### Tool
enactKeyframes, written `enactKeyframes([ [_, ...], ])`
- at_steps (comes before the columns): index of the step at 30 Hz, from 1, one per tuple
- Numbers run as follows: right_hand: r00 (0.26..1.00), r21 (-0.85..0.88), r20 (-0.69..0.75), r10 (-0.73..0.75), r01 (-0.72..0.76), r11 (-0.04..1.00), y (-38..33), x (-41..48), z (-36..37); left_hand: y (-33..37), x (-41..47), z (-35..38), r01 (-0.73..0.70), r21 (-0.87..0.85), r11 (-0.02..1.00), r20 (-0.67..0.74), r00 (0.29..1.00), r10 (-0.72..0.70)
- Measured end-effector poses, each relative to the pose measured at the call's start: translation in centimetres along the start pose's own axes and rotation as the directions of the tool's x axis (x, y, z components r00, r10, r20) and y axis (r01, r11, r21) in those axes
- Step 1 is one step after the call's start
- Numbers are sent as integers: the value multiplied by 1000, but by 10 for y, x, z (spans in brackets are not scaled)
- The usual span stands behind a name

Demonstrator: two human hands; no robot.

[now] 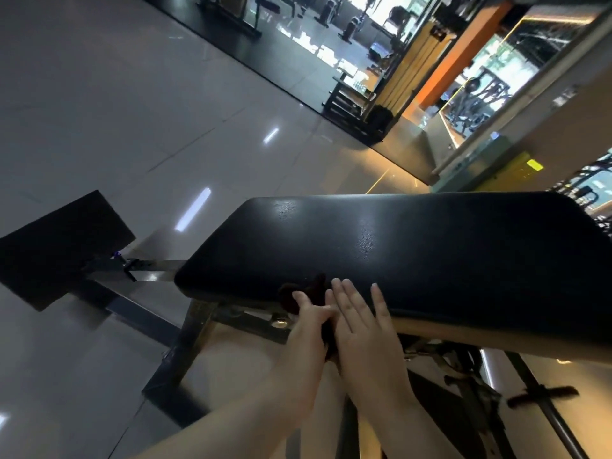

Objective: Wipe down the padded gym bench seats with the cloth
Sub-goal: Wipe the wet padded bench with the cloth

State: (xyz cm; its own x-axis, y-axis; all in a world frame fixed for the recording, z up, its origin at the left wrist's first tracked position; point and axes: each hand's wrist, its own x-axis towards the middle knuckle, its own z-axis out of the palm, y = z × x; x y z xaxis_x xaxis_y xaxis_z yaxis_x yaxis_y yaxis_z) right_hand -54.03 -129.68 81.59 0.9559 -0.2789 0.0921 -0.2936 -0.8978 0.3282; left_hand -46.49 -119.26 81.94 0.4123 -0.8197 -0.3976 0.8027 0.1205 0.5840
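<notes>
Person leans over the long black bench pad (397, 253), both hands at its near edge. Left hand (308, 318) has fingers curled round a dark cloth (291, 291), which is bunched up on the pad's near-left edge and hangs down between the 2 hands. Right hand (362, 323) lies flat, fingers straight and spread, tips on the pad just beside the cloth, gripping nothing. A smaller seat pad (59, 246) sits off to the left on the same steel frame (185, 342), well apart from the hands.

Looks like the wipe is at its start: most of the pad top shows glare and no cloth on it.

To do it well, I'd say:
- Spread the cloth out flat, since the wad covers little.
- Press with an open palm and run long overlapping strokes down the pad's length.
- Catch the rounded edges and corners too.
- Then do the small seat pad.

Glossy tile floor (132, 111) all round.
</notes>
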Motion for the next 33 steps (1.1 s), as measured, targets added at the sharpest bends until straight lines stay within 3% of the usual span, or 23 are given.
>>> enactKeyframes([
  [4,1000,155,-16,-2,5,988,-3,-9,-5,-8,-7,11,-28,35,999,59,998,26],
  [7,1000,49,0,22,-22,999,-6,-4,-4,10,0,1,-69,230,971,-55,995,83],
  [9,999,-44,-3,42,-42,998,-4,-4,0,30,13,-8,-77,422,903,-77,990,120],
  [12,1000,-110,-22,9,-11,994,4,-8,-1,53,22,-11,-83,660,747,38,996,78],
  [14,998,-125,-60,31,-38,991,19,-18,-10,60,25,-7,-94,741,665,92,995,37],
  [16,987,-121,-125,104,-119,985,40,-37,-21,60,28,-8,-137,765,629,109,991,84],
  [18,936,-105,-251,247,-280,954,61,-59,-30,54,34,-14,-201,779,594,124,978,167],
  [20,822,8,-360,443,-472,882,67,-67,-38,45,36,-17,-256,764,592,150,963,222],
  [22,773,71,-380,508,-523,849,58,-54,-35,33,40,-19,-330,782,529,196,935,295],
  [25,856,-41,-316,408,-442,896,32,-31,-8,19,44,-19,-387,826,410,214,888,407],
  [28,894,-100,-302,331,-375,921,20,-22,4,20,45,-14,-381,841,384,208,883,421],
  [31,973,-181,-179,144,-176,968,24,-28,-3,24,51,-6,-406,845,349,234,866,441],
  [33,981,-207,-162,106,-139,969,42,-38,-13,24,54,1,-429,833,348,254,857,449],
])
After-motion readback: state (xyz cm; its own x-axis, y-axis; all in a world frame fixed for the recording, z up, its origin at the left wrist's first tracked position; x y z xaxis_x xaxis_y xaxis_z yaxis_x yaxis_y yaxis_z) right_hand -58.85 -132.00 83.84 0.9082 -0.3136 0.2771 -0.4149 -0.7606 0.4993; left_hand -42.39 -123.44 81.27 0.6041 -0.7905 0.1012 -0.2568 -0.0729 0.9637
